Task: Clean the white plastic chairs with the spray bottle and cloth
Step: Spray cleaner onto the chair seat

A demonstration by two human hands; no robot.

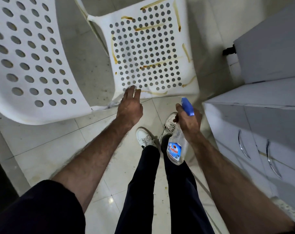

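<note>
My left hand (129, 105) reached out to the front edge of the stained chair (153, 48), its fingers fairly straight and spread narrow, the fingertips at the edge of the seat near its front left corner. Under that hand something pale and crumpled hung off the corner, perhaps the cloth (113, 103), but it was too blurred for me to tell, and I could not tell whether my fingers pinched it.

My right hand (188, 122) was curled round the neck of the spray bottle (176, 149), gripping it just below the blue nozzle (187, 106). The nozzle pointed up toward the chair seat, close to its front edge. The clear body of the bottle, with a blue and red label, hung down over my right leg.

The chair seat was white, full of round holes, and marked with brown streaks along its sides, across the middle and at the front. A second white chair (30, 65), also holed, stood just to the left of it. My white shoes (145, 136) were on the pale tiled floor (47, 149) below the seat. Grey cupboards (261, 132) with curved metal handles stood on my right.
</note>
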